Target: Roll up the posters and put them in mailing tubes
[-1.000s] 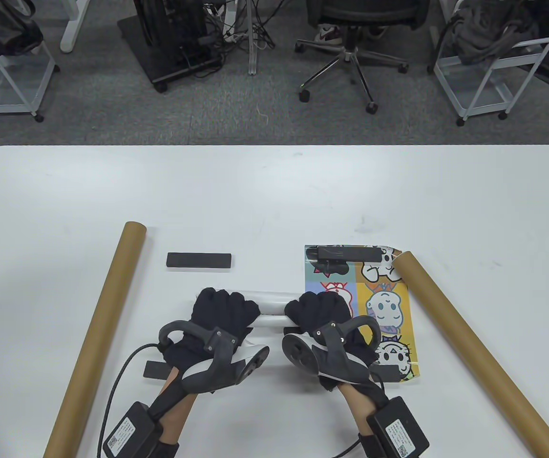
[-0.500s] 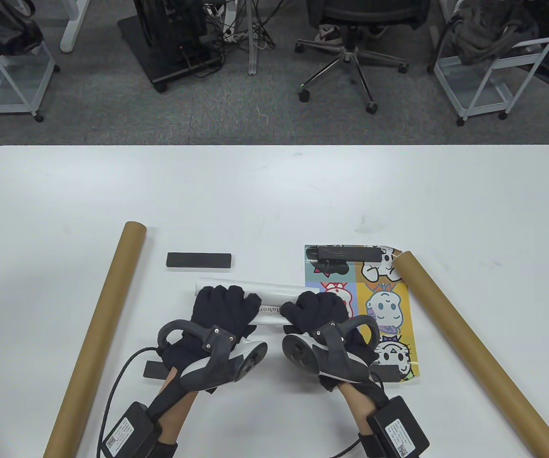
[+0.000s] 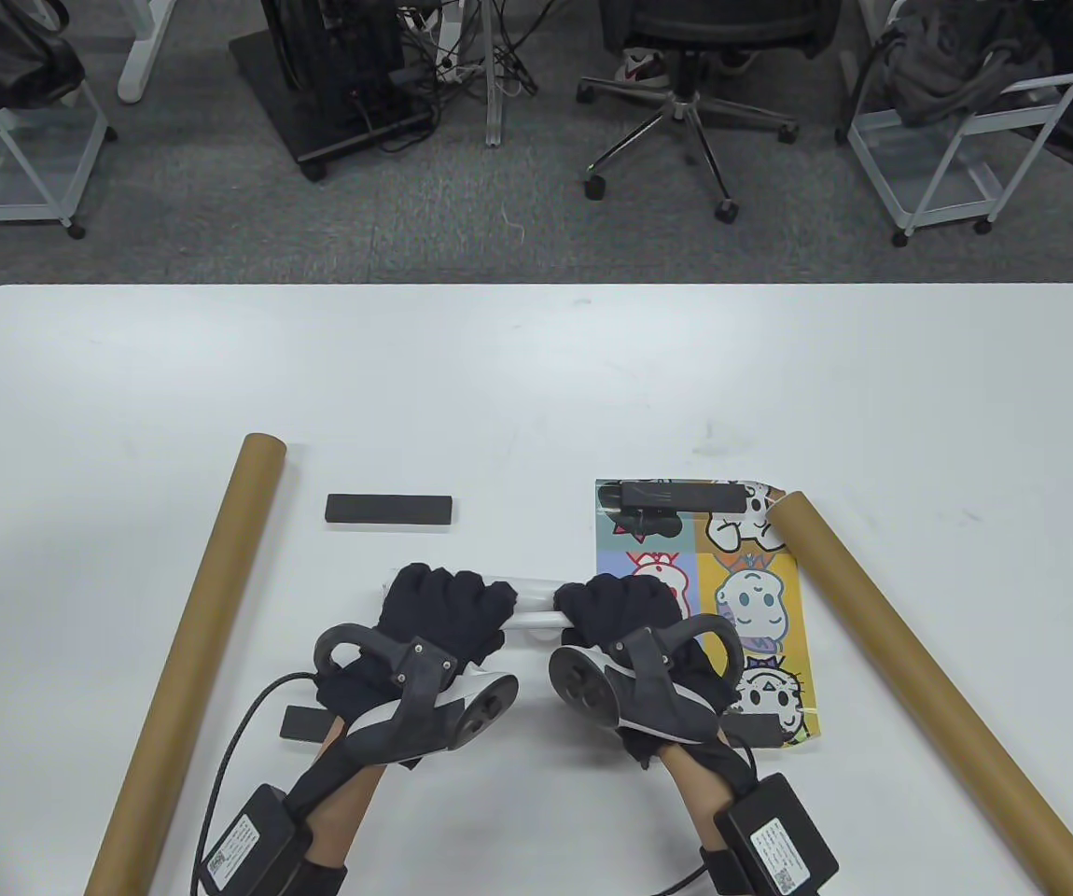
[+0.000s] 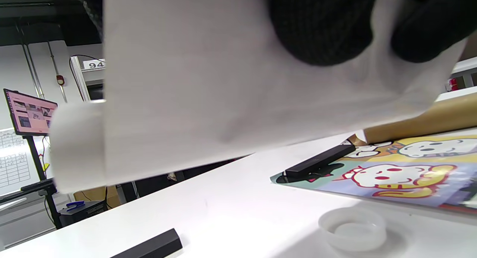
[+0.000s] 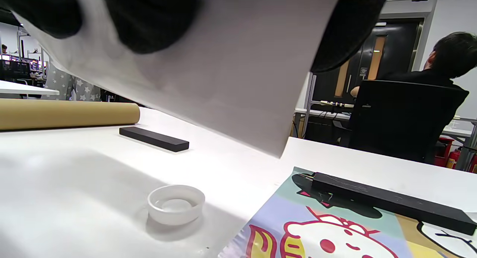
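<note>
Table view: we are gripping a white rolled paper poster (image 3: 533,609) w/ both hands, near the table's front edge. Our left hand (image 3: 438,611) and right hand (image 3: 620,611) are both curling fingers round the roll, side by side, w/ only a short white section showing between them. A brown cardboard mailing tube (image 3: 196,644) is lying well apart on the left; a second brown cardboard tube (image 3: 928,681) is lying on the right, its far end overlapping the corner of a flat cartoon-print poster (image 3: 746,597). A black bar weight (image 3: 681,495) is resting on that poster's far edge; another black bar (image 3: 389,509) is lying on the white table (image 3: 536,373), beyond our left hand.

Left wrist view: we are holding the roll clear of the table, fingertips (image 4: 320,27) pressing into the paper. One layer is sticking out past the rest at the roll's end, so the winding is not flush. A clear plastic end cap (image 4: 352,228) is sitting below.

Right wrist view: same roll, gloved fingers wrapping it; the cap (image 5: 176,204) is sitting just beside the flat poster.

Risks, our judgement: roll is looking loose and wide, so it may not fit the tube bore; relaxing grip may let it spring open; offset layers may catch on the tube rim and crease.
</note>
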{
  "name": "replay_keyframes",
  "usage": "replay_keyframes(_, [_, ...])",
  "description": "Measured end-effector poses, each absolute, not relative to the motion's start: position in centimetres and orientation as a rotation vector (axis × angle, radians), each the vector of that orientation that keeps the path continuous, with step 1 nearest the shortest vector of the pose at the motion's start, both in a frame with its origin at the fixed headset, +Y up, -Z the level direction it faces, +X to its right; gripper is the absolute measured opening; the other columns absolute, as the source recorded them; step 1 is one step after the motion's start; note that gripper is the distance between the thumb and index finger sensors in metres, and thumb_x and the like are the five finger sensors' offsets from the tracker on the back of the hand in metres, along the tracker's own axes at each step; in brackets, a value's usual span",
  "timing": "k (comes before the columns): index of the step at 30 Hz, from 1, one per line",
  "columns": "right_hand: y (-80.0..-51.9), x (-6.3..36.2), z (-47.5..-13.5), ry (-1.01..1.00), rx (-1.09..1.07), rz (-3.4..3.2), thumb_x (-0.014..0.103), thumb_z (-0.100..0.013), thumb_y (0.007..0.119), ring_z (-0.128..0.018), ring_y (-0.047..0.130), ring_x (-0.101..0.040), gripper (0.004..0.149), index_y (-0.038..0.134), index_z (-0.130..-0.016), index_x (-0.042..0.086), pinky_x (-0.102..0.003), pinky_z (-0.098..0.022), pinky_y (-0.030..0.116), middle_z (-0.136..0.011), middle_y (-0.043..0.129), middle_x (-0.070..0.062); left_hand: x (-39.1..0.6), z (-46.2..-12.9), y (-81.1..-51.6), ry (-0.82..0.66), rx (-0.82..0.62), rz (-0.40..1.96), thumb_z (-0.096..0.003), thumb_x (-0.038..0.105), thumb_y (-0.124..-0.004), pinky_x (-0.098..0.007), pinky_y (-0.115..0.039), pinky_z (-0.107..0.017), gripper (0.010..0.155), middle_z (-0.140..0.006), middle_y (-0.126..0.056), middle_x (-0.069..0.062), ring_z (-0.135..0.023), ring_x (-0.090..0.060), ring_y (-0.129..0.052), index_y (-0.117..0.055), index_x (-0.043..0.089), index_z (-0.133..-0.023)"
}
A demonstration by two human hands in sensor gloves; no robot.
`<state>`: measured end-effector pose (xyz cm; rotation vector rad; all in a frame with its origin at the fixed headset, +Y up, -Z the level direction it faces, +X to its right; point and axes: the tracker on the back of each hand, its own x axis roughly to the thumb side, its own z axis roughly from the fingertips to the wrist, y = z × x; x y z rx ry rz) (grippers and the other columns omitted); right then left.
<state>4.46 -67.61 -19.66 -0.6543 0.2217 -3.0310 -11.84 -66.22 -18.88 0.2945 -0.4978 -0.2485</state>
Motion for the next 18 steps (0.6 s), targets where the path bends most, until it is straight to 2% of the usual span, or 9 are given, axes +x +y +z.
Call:
replay_keyframes(3, [-67.60,4.34,-19.61,0.240,-0.631,-3.008,0.042,-0.040,0.080,-0.048,0.089,-0.024,0.046,0.067,-0.081,0.023,-0.059,-0.063,0.073,-0.065,0.084,0.003,-11.51,-18.79,-66.36,-0.493,0.305,-0.288,-0.0473,0.048,-0.076,-0.047,-0.077,-0.076,0.041,-0.078,-0.088,0.013,-0.063,-0.014,-0.094,-0.076,0.038,-0.087])
replay_keyframes(5, [-67.47,4.27,-19.52,0.268,-0.636,-3.004,0.044,-0.039,0.081,-0.045,0.090,-0.023,0.043,0.070,-0.076,0.025,-0.058,-0.062,0.075,-0.061,0.085,0.004,-11.23,-18.67,-66.42,-0.497,0.319,-0.337,-0.0449,0.051,-0.080,-0.048,-0.077,-0.075,0.036,-0.073,-0.089,0.014,-0.061,-0.014,-0.094,-0.078,0.037,-0.078])
replay_keyframes(8, [-67.33,4.35,-19.33,0.338,-0.664,-2.998,0.044,-0.042,0.078,-0.046,0.092,-0.025,0.038,0.075,-0.075,0.028,-0.058,-0.061,0.076,-0.063,0.089,0.000,-11.46,-18.75,-66.24,-0.495,0.312,-0.317,-0.0459,0.053,-0.078,-0.048,-0.077,-0.075,0.031,-0.071,-0.091,0.014,-0.061,-0.015,-0.095,-0.082,0.038,-0.073])
replay_keyframes(11, [-67.35,4.30,-19.33,0.325,-0.671,-2.999,0.043,-0.044,0.076,-0.045,0.093,-0.026,0.036,0.078,-0.076,0.027,-0.058,-0.061,0.076,-0.062,0.091,-0.002,-11.64,-18.72,-66.23,-0.496,0.317,-0.327,-0.0480,0.054,-0.075,-0.049,-0.076,-0.076,0.033,-0.077,-0.092,0.012,-0.066,-0.018,-0.095,-0.083,0.039,-0.076])
replay_keyframes(14, [-67.52,4.18,-19.41,0.306,-0.674,-3.002,0.041,-0.046,0.074,-0.048,0.093,-0.027,0.040,0.078,-0.083,0.026,-0.059,-0.061,0.076,-0.064,0.091,-0.002,-11.54,-18.71,-66.35,-0.490,0.315,-0.373,-0.0492,0.054,-0.071,-0.049,-0.075,-0.077,0.037,-0.085,-0.090,0.010,-0.072,-0.019,-0.093,-0.083,0.040,-0.082])
replay_keyframes(18, [-67.81,4.18,-19.44,0.281,-0.668,-2.993,0.040,-0.047,0.071,-0.062,0.090,-0.032,0.046,0.075,-0.090,0.024,-0.062,-0.065,0.070,-0.081,0.085,-0.006,-11.60,-18.95,-66.56,-0.464,0.259,-0.357,-0.0505,0.054,-0.066,-0.053,-0.069,-0.079,0.047,-0.098,-0.076,0.004,-0.081,-0.023,-0.084,-0.077,0.041,-0.095])
